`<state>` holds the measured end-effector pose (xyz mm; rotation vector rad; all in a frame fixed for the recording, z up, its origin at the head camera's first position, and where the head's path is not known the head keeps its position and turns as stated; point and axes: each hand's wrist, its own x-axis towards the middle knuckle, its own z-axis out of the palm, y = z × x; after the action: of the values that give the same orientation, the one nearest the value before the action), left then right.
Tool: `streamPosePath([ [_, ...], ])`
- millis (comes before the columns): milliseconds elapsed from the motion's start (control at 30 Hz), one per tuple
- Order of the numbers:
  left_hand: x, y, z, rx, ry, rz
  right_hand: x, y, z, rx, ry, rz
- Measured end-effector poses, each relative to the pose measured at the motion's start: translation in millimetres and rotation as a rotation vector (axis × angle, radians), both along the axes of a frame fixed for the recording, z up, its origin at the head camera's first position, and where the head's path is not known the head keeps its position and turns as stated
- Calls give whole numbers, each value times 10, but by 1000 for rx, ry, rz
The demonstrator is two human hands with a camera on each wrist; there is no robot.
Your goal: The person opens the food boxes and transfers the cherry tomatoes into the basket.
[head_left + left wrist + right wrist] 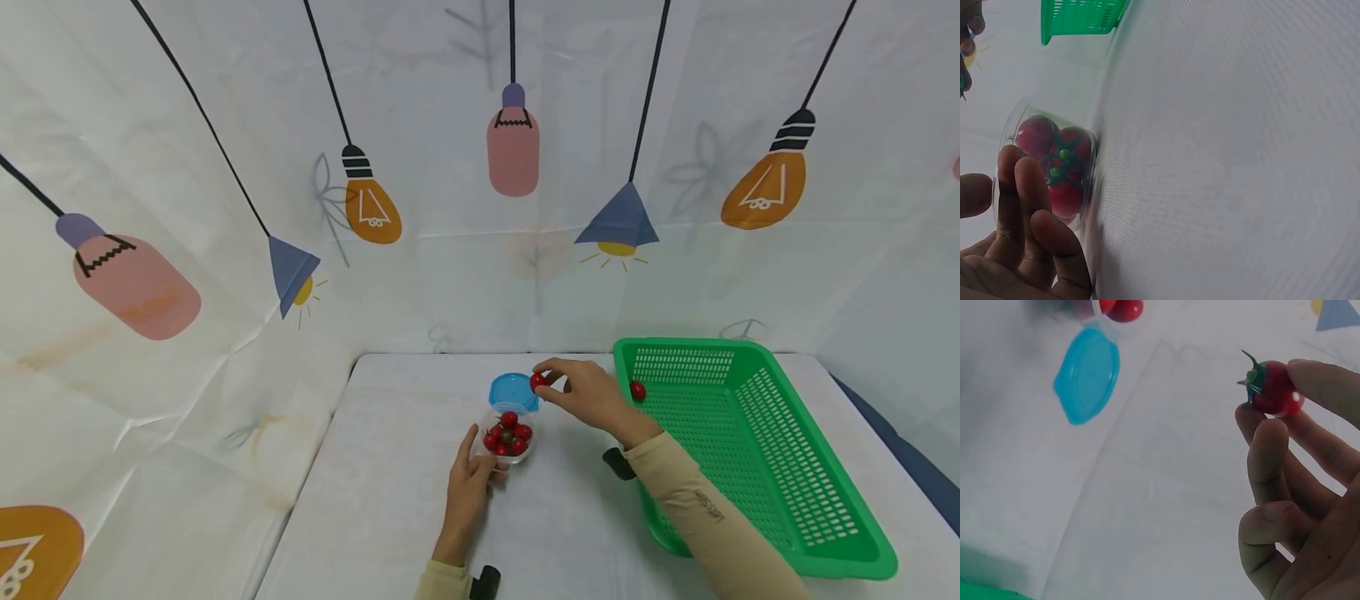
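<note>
My right hand (588, 392) pinches a red cherry tomato (1277, 389) between thumb and fingertips, above the table and to the right of a blue lid (513, 392). The tomato's green stem and leaves show in the right wrist view. Several more cherry tomatoes (508, 421) fill a small clear plastic container (531, 452), which stands directly in front of the lid. At the container's near left side, my left hand (471, 483) holds it with bent fingers (1034, 187). The exact contact is partly hidden.
A large green plastic basket (821, 442) stands on the right of the white table (375, 475), under my right forearm. One cherry tomato (637, 391) lies inside by its left wall. A white sheet (450, 275) printed with lamps hangs behind the table.
</note>
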<state>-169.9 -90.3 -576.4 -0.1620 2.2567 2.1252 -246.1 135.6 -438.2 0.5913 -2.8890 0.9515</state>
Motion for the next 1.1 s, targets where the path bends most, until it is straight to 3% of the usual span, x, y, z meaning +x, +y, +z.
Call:
streamPosePath([
  [600, 6, 1, 27, 9, -12, -2, -84, 561, 51, -101, 20, -82],
  [700, 17, 8, 97, 9, -27, -4, -93, 679, 54, -118, 7, -89],
  [800, 63, 11, 235, 17, -27, -15, -100, 801, 46, -121, -4, -108],
  [933, 127, 7, 377, 30, 7, -32, -104, 963, 20, -126, -32, -132],
  [1100, 140, 5, 402, 38, 9, -22, -112, 1129, -11, -78, -17, -154],
])
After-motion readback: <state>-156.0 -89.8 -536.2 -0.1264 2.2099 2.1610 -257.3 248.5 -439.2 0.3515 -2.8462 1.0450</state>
